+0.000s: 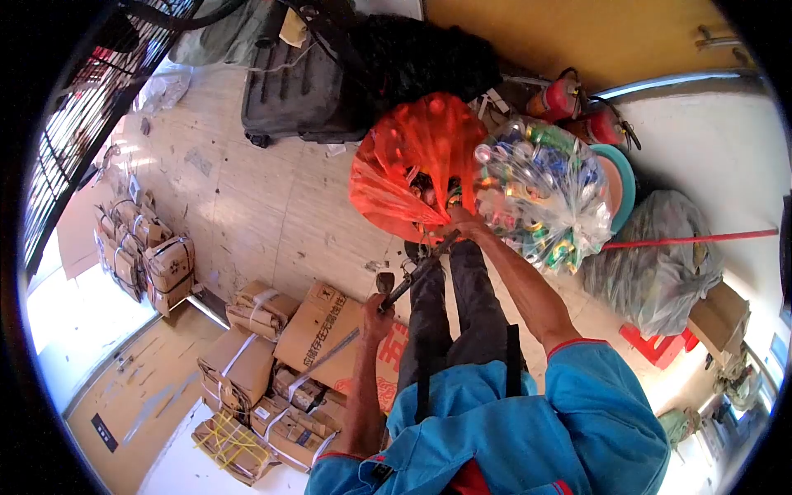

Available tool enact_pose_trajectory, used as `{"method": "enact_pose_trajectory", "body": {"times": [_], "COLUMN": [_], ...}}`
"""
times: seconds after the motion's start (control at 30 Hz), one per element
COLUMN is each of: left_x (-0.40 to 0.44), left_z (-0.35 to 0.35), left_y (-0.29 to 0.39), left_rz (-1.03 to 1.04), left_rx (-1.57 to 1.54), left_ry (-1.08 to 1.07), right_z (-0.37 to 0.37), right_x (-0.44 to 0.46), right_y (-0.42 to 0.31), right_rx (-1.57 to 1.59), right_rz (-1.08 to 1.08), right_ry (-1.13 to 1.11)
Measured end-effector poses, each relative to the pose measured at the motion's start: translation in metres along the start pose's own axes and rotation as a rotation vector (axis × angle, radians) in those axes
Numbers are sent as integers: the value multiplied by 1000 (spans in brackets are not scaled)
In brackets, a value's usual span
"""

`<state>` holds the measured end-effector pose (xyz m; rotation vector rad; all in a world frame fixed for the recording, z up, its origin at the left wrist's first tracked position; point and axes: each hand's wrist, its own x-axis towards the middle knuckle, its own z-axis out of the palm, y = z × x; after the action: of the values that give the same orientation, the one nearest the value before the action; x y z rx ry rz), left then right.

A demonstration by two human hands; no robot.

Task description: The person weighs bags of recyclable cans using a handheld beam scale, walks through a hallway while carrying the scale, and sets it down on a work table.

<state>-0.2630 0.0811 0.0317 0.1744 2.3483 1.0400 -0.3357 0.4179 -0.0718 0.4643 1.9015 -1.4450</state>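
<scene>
My left hand [377,318] is wrapped round a long dark rod [417,279] that looks like a steelyard beam. Its thinner end slants down over the cardboard, and a small dark block [385,282] is beside my fingers. At the rod's upper end, my right hand [464,222] is closed at the gathered neck of a red plastic bag [394,153]. Cans show through the bag's opening and thin sides. Small metal parts hang near the rod's top, too fine to make out. A clear bag of crushed cans [536,190] stands against the red bag's right side.
Bundled cardboard [239,367] and a large carton [318,330] lie at lower left, with more bundles [148,247] beyond. A black suitcase [293,95], fire extinguishers [557,99], a teal basin [624,186], a grey plastic sack [660,272] and a red stool [660,345] stand around.
</scene>
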Motion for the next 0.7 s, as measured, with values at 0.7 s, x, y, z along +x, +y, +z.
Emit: {"method": "enact_pose_trajectory", "body": {"times": [0.7], "left_x": [34], "left_z": [-4], "left_y": [29], "left_rz": [-135], "left_rx": [109], "left_ry": [-65], "right_z": [-10], "right_x": [2], "right_y": [26], "right_rx": [-107], "right_rz": [65], "right_ry": [161]}}
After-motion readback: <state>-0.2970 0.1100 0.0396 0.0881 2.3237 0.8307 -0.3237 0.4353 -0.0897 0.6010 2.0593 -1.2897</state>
